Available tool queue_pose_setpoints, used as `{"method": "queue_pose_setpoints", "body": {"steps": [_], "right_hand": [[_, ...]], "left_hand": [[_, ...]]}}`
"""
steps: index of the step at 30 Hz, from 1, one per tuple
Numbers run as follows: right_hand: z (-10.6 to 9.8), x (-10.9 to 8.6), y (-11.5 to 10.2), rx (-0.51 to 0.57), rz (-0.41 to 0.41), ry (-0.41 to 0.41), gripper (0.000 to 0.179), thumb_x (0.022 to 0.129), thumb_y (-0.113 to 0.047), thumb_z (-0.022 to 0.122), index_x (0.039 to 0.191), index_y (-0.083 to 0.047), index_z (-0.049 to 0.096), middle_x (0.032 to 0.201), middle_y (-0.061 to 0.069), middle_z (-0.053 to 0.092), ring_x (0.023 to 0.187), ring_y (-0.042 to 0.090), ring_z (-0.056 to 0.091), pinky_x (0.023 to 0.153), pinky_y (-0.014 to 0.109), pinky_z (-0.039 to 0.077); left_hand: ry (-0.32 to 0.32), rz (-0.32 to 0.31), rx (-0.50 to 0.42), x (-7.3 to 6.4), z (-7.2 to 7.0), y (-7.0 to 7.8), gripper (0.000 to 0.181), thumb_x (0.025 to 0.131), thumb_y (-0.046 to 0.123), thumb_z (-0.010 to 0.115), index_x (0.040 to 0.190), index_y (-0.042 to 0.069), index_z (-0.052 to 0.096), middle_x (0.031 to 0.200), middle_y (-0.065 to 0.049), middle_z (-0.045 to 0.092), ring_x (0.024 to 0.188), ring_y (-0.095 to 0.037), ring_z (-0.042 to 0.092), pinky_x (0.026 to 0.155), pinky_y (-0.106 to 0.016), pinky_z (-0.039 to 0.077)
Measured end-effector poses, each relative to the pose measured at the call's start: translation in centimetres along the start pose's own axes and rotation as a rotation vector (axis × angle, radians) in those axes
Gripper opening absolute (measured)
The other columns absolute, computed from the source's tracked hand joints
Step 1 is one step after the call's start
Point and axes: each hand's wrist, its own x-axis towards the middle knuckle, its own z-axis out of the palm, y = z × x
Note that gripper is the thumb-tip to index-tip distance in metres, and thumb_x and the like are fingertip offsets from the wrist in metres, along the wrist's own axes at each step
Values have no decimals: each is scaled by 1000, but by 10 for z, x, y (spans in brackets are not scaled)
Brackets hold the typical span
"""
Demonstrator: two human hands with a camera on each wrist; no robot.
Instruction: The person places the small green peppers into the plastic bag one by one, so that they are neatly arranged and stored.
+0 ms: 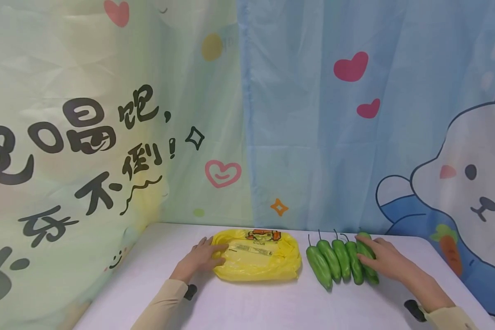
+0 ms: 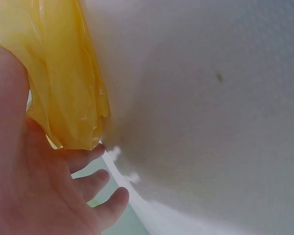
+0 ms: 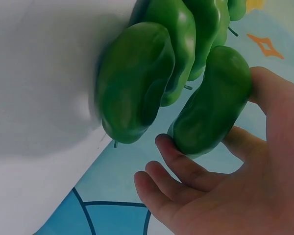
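A crumpled yellow plastic bag (image 1: pixel 255 261) lies on the table, with printing on its top. My left hand (image 1: pixel 202 256) holds the bag's left end between thumb and fingers; in the left wrist view the other fingers extend past the yellow plastic (image 2: pixel 68 88). To the right of the bag, several green peppers (image 1: pixel 319 268) lie side by side, most with stems toward the back. At the right end of this row, my right hand (image 1: pixel 383 256) grips a green pepper (image 3: pixel 213 103) between thumb and fingers. It is tilted beside another pepper (image 3: pixel 134 83); its stem is hidden.
The white table (image 1: pixel 247 307) ends at the back against a printed cloth curtain (image 1: pixel 288 137) with hearts and a cartoon rabbit. Another printed cloth with large black lettering (image 1: pixel 86 123) hangs at the left.
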Motion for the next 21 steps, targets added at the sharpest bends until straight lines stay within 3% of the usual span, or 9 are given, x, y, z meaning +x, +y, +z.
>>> {"method": "queue_pose_setpoints", "body": {"steps": [7,21], "right_hand": [[2,2,-2,5,-4,2,58,95,-29,67,140,3,50,111,36,57,97,45,61,75,59,55],[3,5,-10,19,-15,-11,60,95,-30,67,142,2,49,115,36,57,100,44,60,78,60,56]], "left_hand": [[-3,-13,-7,1,0,0,51,96,41,64,144,27,57,163,-21,29,153,-46,17,123,-65,17],[-4,-4,-8,-2,-1,2,50,95,40,65,143,26,57,162,-23,29,152,-47,18,122,-65,18]]}}
